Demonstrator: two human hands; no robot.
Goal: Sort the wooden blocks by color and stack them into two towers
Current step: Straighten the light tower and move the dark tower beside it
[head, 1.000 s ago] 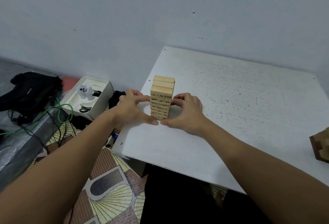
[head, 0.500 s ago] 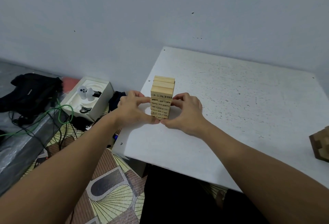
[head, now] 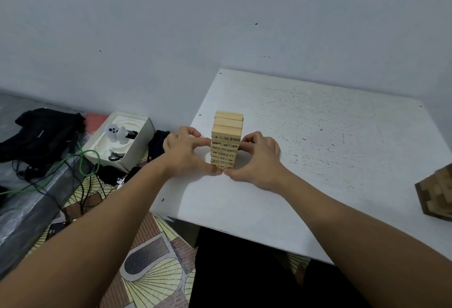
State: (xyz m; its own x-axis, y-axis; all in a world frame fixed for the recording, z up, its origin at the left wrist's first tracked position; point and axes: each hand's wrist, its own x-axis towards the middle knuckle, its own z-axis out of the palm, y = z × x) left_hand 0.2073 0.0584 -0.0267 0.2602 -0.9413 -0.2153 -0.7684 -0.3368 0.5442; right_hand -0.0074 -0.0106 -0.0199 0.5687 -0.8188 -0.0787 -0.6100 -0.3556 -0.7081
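Now we square the tall pale wooden block tower [head: 226, 140], both hands' fingers [head: 202, 140] clamped on its sides; next, release gently.

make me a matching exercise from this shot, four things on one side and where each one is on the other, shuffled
Things:
1. light wood tower
2. dark wood tower
3. white box
4. black bag

Places:
A. far left, on the floor by the wall
B. on the floor, just left of the white table
C. at the table's right edge, cut off by the frame
D. between the left hand and right hand

Pairs: 1-D, 2-C, 3-B, 4-A
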